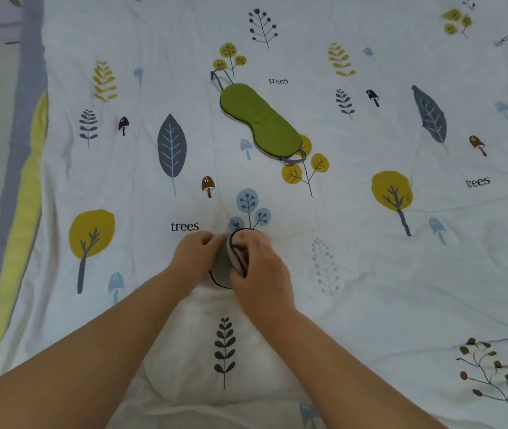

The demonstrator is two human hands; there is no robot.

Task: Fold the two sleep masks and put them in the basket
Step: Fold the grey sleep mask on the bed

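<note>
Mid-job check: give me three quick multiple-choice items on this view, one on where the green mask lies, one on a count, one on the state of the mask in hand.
1. Where does the green sleep mask lie?
A. under the hands
B. flat on the bedsheet, beyond the hands
C. in a basket

2. How many sleep masks are in view?
A. one
B. two
C. three

3. What is the state of the grey sleep mask?
A. spread flat, untouched
B. held by both hands, being folded
C. hanging in the air

Key: 1 B, it lies unfolded above the hands in the picture. 2 B, one green, one grey. 3 B, the left hand and right hand both grip it on the sheet.
</note>
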